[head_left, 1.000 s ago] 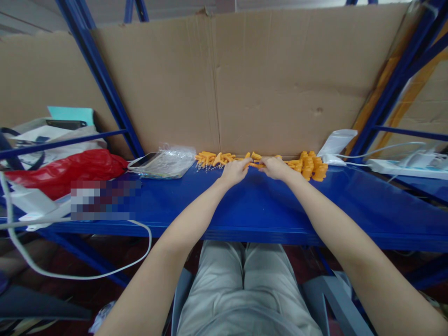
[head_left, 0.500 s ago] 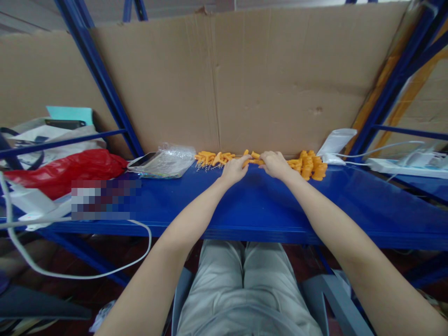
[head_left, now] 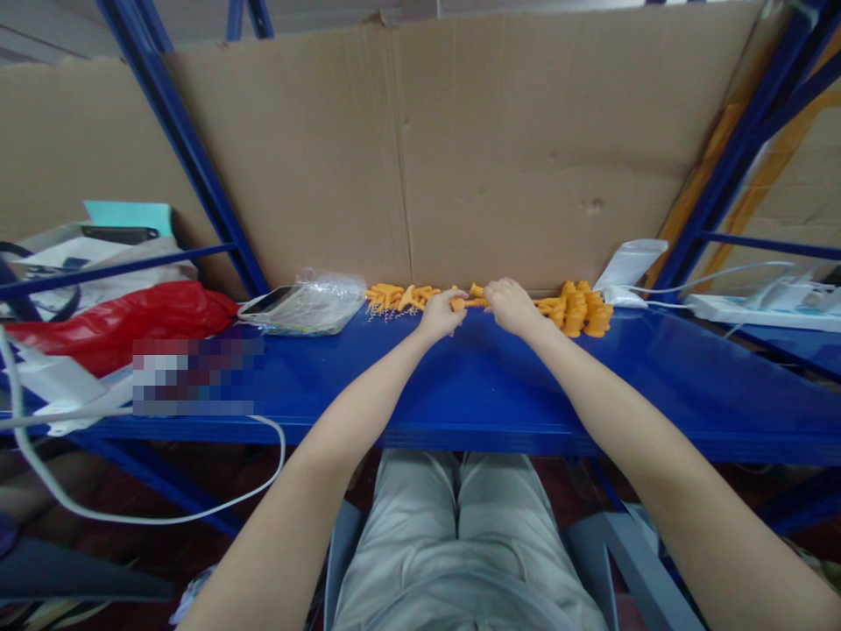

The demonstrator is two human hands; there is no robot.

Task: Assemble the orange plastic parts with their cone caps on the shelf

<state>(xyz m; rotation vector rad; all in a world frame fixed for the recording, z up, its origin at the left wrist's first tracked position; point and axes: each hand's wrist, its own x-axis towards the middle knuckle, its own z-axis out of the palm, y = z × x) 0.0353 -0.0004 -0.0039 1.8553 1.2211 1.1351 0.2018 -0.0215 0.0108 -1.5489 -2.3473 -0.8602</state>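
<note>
Orange piece (head_left: pixel 468 303) | left hand (head_left: pixel 441 313) and right hand (head_left: pixel 511 305) grips pinched on its ends, steadying it | heaps (head_left: pixel 582 308) either side on bench (head_left: pixel 460 386), within reach

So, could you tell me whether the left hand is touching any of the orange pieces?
Touching. The head view shows the left hand with its fingers pinched on an orange piece, no gap.

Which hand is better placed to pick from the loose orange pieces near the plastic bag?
Left, probably. The left hand sits next to the loose orange pieces; the right hand is farther over, nearer the orange stack.
</note>
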